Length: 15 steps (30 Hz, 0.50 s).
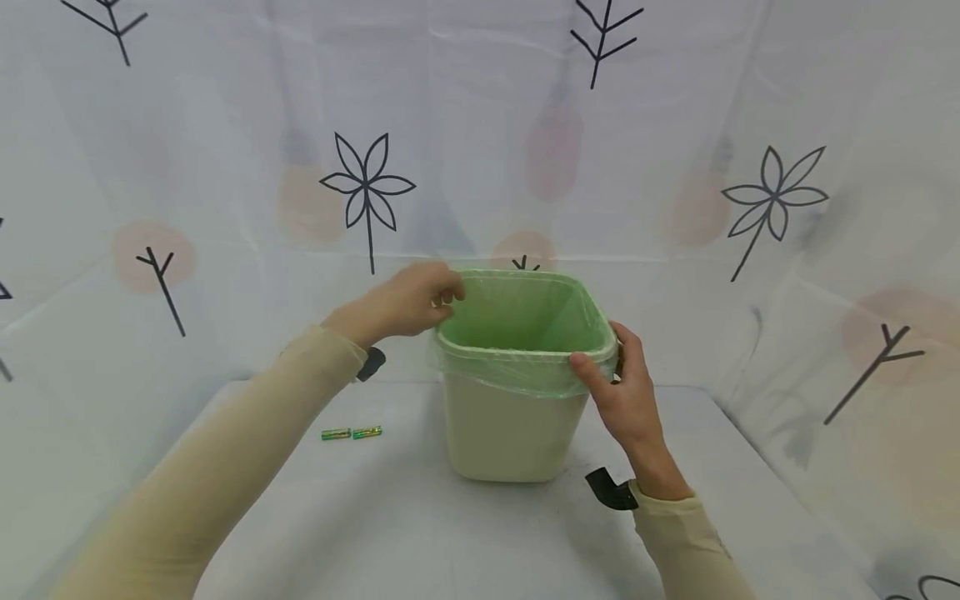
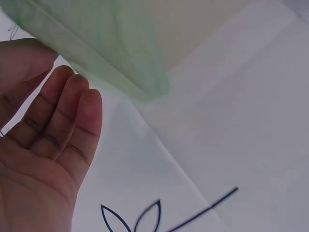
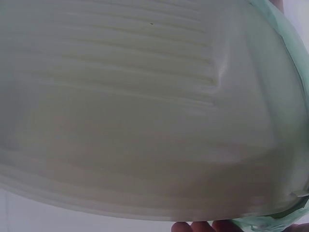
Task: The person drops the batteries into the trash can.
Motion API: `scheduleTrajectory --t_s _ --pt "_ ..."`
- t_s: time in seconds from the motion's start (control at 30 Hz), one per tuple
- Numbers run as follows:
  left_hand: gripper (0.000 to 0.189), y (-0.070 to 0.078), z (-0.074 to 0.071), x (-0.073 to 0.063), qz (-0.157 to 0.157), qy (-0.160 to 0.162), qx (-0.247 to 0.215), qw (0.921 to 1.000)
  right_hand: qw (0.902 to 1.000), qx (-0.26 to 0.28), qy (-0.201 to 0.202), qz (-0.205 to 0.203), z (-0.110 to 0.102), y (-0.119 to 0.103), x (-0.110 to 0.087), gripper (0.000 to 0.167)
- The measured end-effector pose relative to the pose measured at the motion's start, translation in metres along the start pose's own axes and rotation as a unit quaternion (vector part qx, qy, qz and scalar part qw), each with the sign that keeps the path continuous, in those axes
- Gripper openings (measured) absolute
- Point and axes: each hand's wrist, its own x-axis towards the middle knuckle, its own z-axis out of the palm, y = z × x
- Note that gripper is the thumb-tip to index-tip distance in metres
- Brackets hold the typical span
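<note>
A pale wastebasket (image 1: 510, 429) stands upright on the table, lined with a thin green translucent bin liner (image 1: 517, 377) that folds down over its rim. At the back left of the rim, my left hand (image 1: 412, 296) pinches the liner's edge between thumb and curled fingers. The left wrist view has the liner (image 2: 120, 53) stretching away from those fingertips. My right hand (image 1: 626, 396) grips the front right corner, thumb over the rim and fingers along the right side. The right wrist view is mostly the ridged basket wall (image 3: 120, 125), with fingertips (image 3: 200, 226) at the bottom edge.
Two green and gold batteries (image 1: 351, 433) lie end to end on the white-covered table (image 1: 360, 517), left of the basket. A white cloth backdrop (image 1: 465, 125) with leaf and flower drawings hangs behind and at the sides.
</note>
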Motion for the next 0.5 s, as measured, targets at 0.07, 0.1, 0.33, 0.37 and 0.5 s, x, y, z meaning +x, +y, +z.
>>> scheduleTrajectory --t_s 0.07,0.1,0.33,0.37,0.5 --pt "0.018 -0.006 -0.003 -0.009 -0.006 0.010 -0.005 0.9999 1.0000 -0.001 -0.001 0.002 0.000 0.000 0.000 0.071" --pt "0.018 -0.010 -0.003 -0.013 -0.008 0.016 -0.009 0.9998 1.0000 -0.001 -0.002 0.004 0.000 0.000 0.000 0.071" --pt "0.018 -0.027 -0.005 -0.040 -0.059 0.015 -0.019 0.9980 1.0000 0.002 0.001 0.000 0.000 0.001 -0.001 0.070" --pt "0.019 -0.029 -0.005 -0.043 -0.067 0.010 -0.021 0.9975 1.0000 0.003 0.003 -0.002 0.000 0.000 -0.001 0.070" --pt "0.019 -0.039 0.002 -0.056 -0.090 0.000 -0.020 0.9957 1.0000 0.004 0.005 -0.004 0.000 0.000 -0.001 0.070"
